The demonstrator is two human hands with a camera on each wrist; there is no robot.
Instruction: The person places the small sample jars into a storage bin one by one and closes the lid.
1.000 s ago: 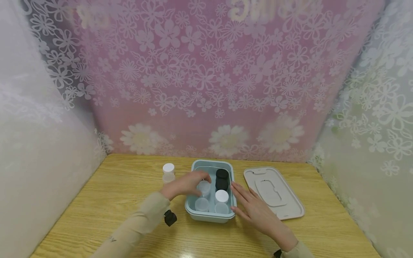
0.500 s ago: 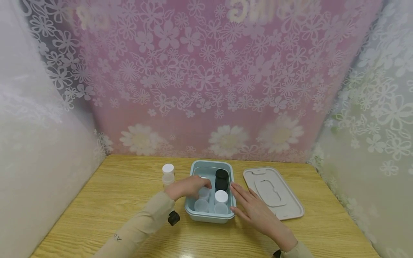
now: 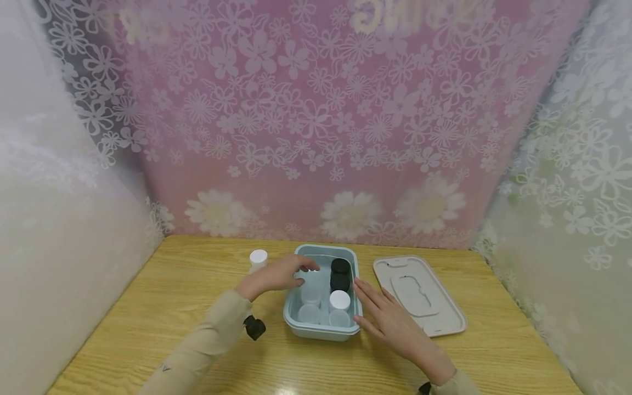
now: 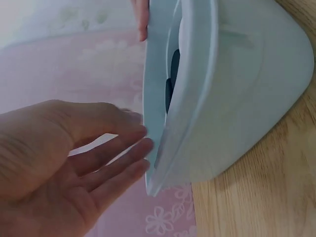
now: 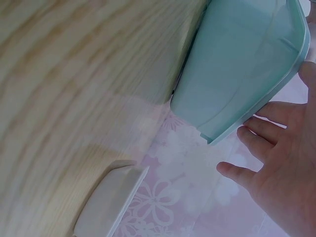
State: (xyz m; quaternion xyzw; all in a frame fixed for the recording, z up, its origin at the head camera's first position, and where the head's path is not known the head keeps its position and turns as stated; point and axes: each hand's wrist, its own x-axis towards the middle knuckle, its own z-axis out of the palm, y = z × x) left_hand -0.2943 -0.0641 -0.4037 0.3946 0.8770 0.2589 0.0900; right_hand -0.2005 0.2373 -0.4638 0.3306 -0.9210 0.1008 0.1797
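Note:
A light blue bin stands mid-table and holds two black jars, a white-capped jar and two clear jars. My left hand hovers over the bin's left rim with its fingers relaxed and nothing in them. In the left wrist view the left hand shows an empty palm beside the bin. My right hand lies flat on the table, fingers straight against the bin's right side. The right wrist view shows the right hand spread beside the bin.
A white-capped jar stands on the wooden table left of the bin, just behind my left hand. The bin's pale lid lies flat to the right, also visible as the lid. Flowered curtains wall the table on three sides.
My left hand let go of the clear jar inside the bin and drew back up and left to the rim. The right hand has stayed put.

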